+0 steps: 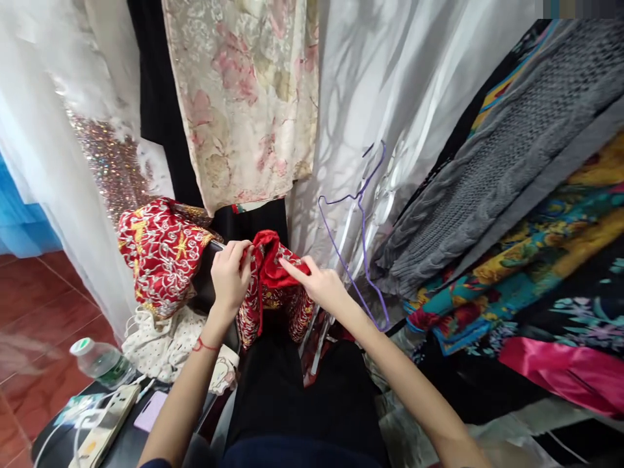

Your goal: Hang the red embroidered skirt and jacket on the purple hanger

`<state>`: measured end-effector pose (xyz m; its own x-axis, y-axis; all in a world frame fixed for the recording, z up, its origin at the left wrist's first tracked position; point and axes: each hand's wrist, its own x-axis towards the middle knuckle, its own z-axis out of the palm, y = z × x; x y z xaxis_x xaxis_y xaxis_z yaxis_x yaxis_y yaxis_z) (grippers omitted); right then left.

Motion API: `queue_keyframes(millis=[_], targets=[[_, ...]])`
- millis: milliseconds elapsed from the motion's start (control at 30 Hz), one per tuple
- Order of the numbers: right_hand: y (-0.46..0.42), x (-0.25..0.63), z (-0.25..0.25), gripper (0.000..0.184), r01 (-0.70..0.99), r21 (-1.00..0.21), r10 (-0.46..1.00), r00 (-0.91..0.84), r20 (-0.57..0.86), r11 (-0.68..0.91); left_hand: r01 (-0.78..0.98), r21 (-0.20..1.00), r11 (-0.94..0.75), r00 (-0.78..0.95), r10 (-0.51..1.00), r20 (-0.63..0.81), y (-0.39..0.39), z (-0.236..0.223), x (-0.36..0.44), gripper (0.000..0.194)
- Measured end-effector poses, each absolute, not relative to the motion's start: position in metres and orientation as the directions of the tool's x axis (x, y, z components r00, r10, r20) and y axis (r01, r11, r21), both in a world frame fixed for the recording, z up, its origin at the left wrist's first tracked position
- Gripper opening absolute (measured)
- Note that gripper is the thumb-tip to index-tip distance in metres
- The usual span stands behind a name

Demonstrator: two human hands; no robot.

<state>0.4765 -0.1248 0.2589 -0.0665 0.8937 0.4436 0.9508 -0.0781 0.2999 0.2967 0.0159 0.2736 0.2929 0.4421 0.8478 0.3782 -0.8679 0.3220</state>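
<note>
A red garment with gold and silver embroidery (251,312) hangs in front of my knees, its plain red lining (277,276) turned up at the top. My left hand (232,273) is closed in a pinch on the garment's left upper edge. On the other side my right hand (319,283) grips the right edge, thumb and curled fingers on the cloth, index finger stretched along it. Another red embroidered piece (166,253) with the same pattern is draped to the left of my left hand. A purple wire hanger (363,234) hangs just beyond my right hand.
A floral cloth (253,97) hangs ahead against white curtains (361,71). Grey knitwear (492,156) and colourful patterned clothes (511,260) crowd the right. At lower left are a water bottle (104,364), a power strip (110,422), a lilac phone-like slab (152,411) and dotted white cloth (168,344).
</note>
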Motion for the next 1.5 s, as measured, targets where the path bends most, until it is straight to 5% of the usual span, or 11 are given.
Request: queue_keyframes(millis=[100, 300, 433, 533, 800, 933, 1067, 1167, 1267, 1367, 1500], targets=[[-0.142, 0.495, 0.237, 0.055, 0.929, 0.366, 0.914, -0.106, 0.392, -0.049, 0.378, 0.376, -0.846, 0.297, 0.495, 0.816, 0.010, 0.267, 0.312, 0.023], [-0.178, 0.540, 0.215, 0.070, 0.886, 0.451, 0.858, -0.314, 0.406, 0.111, 0.415, 0.362, -0.835, 0.367, 0.518, 0.773, 0.011, 0.276, 0.343, 0.021], [-0.197, 0.560, 0.201, 0.050, 0.895, 0.436, 0.781, -0.335, 0.528, 0.089, 0.458, 0.284, -0.842, 0.479, 0.503, 0.719, 0.017, 0.280, 0.360, 0.021], [-0.212, 0.568, 0.190, 0.029, 0.946, 0.325, 0.765, -0.213, 0.608, 0.005, 0.494, 0.225, -0.840, 0.576, 0.510, 0.639, 0.024, 0.277, 0.365, 0.022], [-0.246, 0.585, 0.166, 0.026, 0.977, 0.076, 0.659, 0.076, 0.749, -0.198, 0.592, 0.122, -0.797, 0.725, 0.592, 0.353, 0.045, 0.237, 0.377, 0.032], [-0.252, 0.574, 0.171, 0.021, 0.981, -0.193, 0.599, 0.166, 0.783, -0.019, 0.623, 0.110, -0.775, 0.740, 0.629, 0.239, 0.055, 0.219, 0.389, 0.037], [-0.266, 0.563, 0.188, 0.024, 0.890, -0.414, 0.749, 0.141, 0.647, 0.190, 0.636, 0.168, -0.753, 0.760, 0.649, 0.031, 0.071, 0.204, 0.391, 0.047], [-0.280, 0.564, 0.193, 0.028, 0.943, -0.307, 0.814, 0.079, 0.575, 0.125, 0.507, 0.372, -0.778, 0.856, 0.505, -0.112, 0.080, 0.186, 0.391, 0.036], [-0.294, 0.570, 0.194, 0.028, 0.991, -0.127, 0.776, 0.053, 0.629, 0.035, 0.316, 0.574, -0.755, 0.920, 0.391, 0.008, 0.081, 0.172, 0.398, 0.032], [-0.305, 0.573, 0.199, 0.026, 0.999, -0.032, 0.750, 0.017, 0.662, 0.005, 0.295, 0.562, -0.773, 0.853, 0.478, 0.210, 0.079, 0.176, 0.414, 0.030], [-0.316, 0.574, 0.214, 0.023, 0.999, 0.041, 0.759, -0.009, 0.651, -0.024, 0.247, 0.638, -0.730, 0.798, 0.526, 0.294, 0.075, 0.209, 0.445, 0.035]])
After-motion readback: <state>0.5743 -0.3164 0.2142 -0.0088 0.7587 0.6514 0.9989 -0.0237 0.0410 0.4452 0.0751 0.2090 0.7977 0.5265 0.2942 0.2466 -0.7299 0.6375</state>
